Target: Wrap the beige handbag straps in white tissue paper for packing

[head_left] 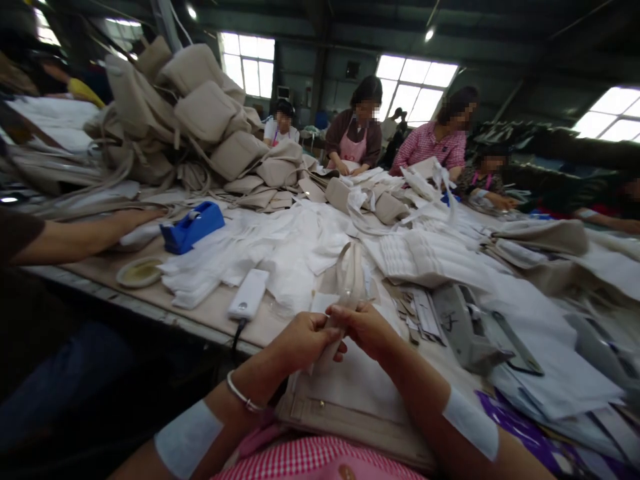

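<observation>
A beige bag strap [353, 273] rises in a loop above my hands, partly covered by what looks like pale wrapping. My left hand [311, 340] is closed around the lower part of the strap. Right beside it, my right hand [364, 325] pinches the strap between thumb and fingers. Beneath both hands lies a beige bag [305, 408] close to my body, with a white sheet [370, 383] over it. My fingers hide part of the strap.
White wrapping sheets [300, 233] cover the table's middle. A blue tape dispenser [194, 227], a white power bank with a cable [249, 293] and a grey tape dispenser [465, 327] stand nearby. Beige bags [205, 110] are heaped at the back left. A co-worker's arm [85, 233] reaches in from the left.
</observation>
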`<state>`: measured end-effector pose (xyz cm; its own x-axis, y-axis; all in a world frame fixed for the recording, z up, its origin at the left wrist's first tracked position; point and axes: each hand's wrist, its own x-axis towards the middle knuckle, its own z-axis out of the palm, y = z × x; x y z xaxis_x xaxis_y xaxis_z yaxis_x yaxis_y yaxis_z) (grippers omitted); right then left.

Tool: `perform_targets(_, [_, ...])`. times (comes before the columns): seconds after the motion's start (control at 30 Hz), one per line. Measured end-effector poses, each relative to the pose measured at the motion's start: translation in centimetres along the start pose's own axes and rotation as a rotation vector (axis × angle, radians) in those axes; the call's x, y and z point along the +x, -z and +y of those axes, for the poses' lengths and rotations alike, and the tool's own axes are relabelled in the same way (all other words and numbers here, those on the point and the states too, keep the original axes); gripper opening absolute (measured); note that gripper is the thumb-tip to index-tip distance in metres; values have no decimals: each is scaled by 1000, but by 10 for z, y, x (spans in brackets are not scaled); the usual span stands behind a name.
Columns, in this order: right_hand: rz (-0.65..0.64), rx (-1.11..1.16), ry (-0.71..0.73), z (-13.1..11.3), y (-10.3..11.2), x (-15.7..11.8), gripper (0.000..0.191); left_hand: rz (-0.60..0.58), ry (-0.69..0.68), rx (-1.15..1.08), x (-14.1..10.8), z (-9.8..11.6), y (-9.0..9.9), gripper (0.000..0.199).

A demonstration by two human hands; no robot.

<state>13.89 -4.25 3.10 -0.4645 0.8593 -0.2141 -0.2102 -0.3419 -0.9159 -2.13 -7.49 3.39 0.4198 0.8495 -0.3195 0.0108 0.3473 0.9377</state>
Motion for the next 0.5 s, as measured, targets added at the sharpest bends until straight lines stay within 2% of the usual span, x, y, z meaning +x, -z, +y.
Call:
perform_targets(0.07, [77, -125, 47, 6, -2, -4, 33, 47, -137, 219, -5, -1, 6, 24])
perform_targets(0.1, [139, -153, 61, 8, -2, -6, 34, 113, -237, 356, -7, -1, 12, 26])
perform_targets(0.2, [289, -132, 2, 16, 0, -14, 38, 430, -496, 713, -18, -5, 39, 33])
perform_targets(0.27, [334, -117, -67, 22, 4, -21, 42, 646, -552, 861, -26, -10, 65, 33])
perform_targets(0.37, [367, -148, -132, 33, 10, -33, 44, 946, -509, 1040, -36, -24, 106, 34])
perform_targets(0.5, [398, -207, -202, 42, 16, -39, 45, 1280, -231, 1170, -42, -37, 163, 43])
